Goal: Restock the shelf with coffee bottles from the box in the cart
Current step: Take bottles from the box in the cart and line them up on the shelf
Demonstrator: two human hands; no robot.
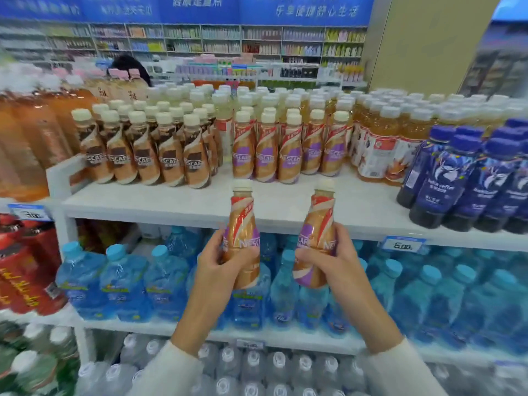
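Observation:
My left hand (218, 267) grips a Nescafe coffee bottle (243, 224) with a purple and gold label and a cream cap. My right hand (328, 261) grips a second bottle of the same kind (318, 224), tilted slightly right. Both bottles are held upright just in front of the white top shelf (171, 201), below its front edge. On that shelf stands a group of matching purple-label bottles (288, 152), with bare shelf surface in front of them. The box and the cart are out of view.
Brown-label Nescafe bottles (148, 155) stand left of the purple ones. Tea bottles (380, 144) and dark blue coffee bottles (463, 178) fill the right of the shelf. Blue water bottles (123, 278) sit on the shelf below. Large orange bottles (25, 144) stand far left.

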